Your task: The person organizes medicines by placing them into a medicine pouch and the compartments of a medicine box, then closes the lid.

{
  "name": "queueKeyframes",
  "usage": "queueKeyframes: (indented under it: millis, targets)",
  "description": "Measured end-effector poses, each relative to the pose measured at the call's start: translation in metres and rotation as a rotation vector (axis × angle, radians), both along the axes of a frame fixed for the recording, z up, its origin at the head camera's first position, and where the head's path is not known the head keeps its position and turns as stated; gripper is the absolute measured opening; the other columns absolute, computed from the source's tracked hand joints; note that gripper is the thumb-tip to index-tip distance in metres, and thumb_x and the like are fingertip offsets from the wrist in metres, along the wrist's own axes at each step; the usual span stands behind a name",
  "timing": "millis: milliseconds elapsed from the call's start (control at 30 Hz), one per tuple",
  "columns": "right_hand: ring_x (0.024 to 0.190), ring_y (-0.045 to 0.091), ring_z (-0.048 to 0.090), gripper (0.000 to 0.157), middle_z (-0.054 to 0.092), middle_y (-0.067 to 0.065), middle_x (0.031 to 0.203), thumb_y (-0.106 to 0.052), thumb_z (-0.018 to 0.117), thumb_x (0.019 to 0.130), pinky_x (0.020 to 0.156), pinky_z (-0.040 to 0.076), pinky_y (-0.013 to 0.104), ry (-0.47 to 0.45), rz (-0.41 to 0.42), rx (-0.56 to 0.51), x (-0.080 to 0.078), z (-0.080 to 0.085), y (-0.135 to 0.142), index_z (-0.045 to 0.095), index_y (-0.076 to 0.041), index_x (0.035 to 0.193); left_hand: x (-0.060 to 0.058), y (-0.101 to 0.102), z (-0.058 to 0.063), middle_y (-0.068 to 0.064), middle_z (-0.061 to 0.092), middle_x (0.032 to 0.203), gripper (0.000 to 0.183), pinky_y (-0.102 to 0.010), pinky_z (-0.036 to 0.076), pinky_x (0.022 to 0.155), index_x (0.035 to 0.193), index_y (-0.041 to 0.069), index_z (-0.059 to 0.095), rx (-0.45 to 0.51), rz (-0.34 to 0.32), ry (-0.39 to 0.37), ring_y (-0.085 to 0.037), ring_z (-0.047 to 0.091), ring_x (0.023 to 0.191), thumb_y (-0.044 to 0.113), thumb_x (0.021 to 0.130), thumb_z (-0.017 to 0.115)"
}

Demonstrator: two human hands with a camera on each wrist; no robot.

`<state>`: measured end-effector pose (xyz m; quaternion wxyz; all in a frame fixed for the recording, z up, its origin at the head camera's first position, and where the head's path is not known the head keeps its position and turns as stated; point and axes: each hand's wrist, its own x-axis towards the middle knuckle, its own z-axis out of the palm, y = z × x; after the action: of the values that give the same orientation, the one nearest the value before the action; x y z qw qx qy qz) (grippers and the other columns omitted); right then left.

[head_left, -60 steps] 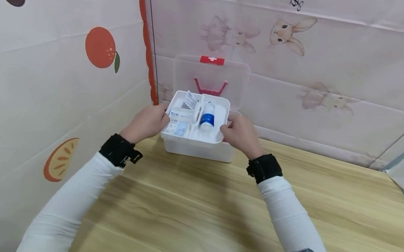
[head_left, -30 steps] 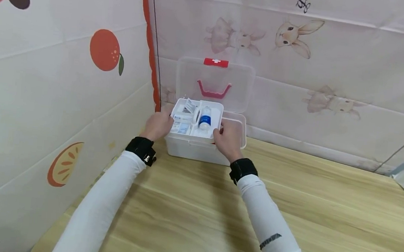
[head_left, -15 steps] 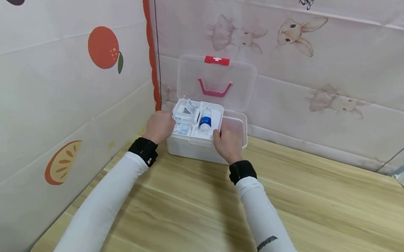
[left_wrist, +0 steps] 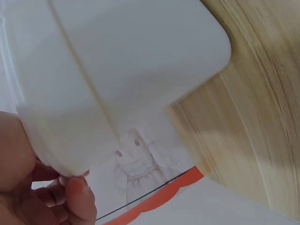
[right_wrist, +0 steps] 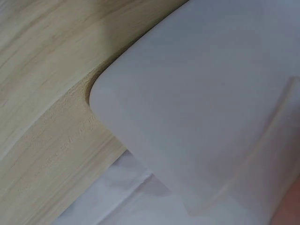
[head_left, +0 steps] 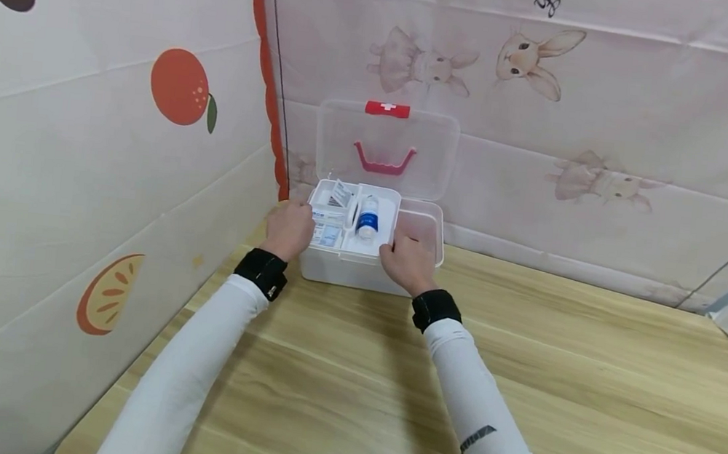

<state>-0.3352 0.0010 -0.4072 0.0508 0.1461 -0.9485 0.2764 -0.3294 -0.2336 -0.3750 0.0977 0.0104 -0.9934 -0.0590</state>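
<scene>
A white divided tray (head_left: 387,215) sits in the left part of a white first-aid box (head_left: 353,273). In the tray lie a white bottle with a blue label (head_left: 368,220), a folded paper (head_left: 341,193) and small packs (head_left: 326,235). My left hand (head_left: 289,230) grips the tray's left edge; in the left wrist view its curled fingers (left_wrist: 80,199) meet the rim. My right hand (head_left: 409,264) holds the tray's right edge, over the box's uncovered right part. Its fingertips are hidden, and only a sliver of it shows in the right wrist view.
Behind the box its clear lid (head_left: 433,153), with a pink handle (head_left: 383,164) and red latch (head_left: 387,109), stands raised near the rabbit-print back wall (head_left: 644,122). A fruit-print wall (head_left: 46,174) rises close on the left. Wooden tabletop (head_left: 335,385) extends in front.
Two seconds ago the tray was held higher and further right. It has moved left and down into the box, with both hands on it. In the last half second little has moved.
</scene>
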Motion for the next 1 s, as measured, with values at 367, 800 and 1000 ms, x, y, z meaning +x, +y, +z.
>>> queueKeyframes:
  millis: [367,800,1000]
  targets:
    - [0.077,0.028,0.054,0.027,0.053,0.008,0.075,-0.029,0.039,0.101,0.070,0.037,0.036,-0.066,-0.044,-0.089,0.000,0.002,-0.005,0.054,-0.009,0.088,-0.008,-0.009,0.001,-0.024,0.053,0.122,0.035,-0.043,0.049,0.090,0.126,-0.014,0.054,0.129,-0.082,-0.149,-0.032,0.053,0.101,0.006,0.102,0.038]
    - [0.060,0.026,0.050,0.034,0.044,0.004,0.061,-0.028,0.043,0.096,0.056,0.034,0.032,-0.027,-0.105,-0.210,0.001,0.004,-0.004,0.049,-0.009,0.070,-0.007,-0.015,0.000,-0.024,0.058,0.121,0.038,-0.045,0.048,0.093,0.131,-0.008,0.054,0.131,-0.164,-0.095,-0.033,0.056,0.103,0.011,0.099,0.046]
    - [0.057,0.023,0.046,0.034,0.040,0.001,0.056,-0.024,0.046,0.092,0.054,0.030,0.032,0.065,-0.128,-0.207,0.003,0.003,-0.005,0.044,-0.011,0.061,-0.001,-0.016,-0.004,-0.027,0.047,0.140,0.046,-0.048,0.043,0.104,0.141,-0.008,0.044,0.196,-0.143,-0.113,-0.036,0.053,0.121,0.012,0.100,0.044]
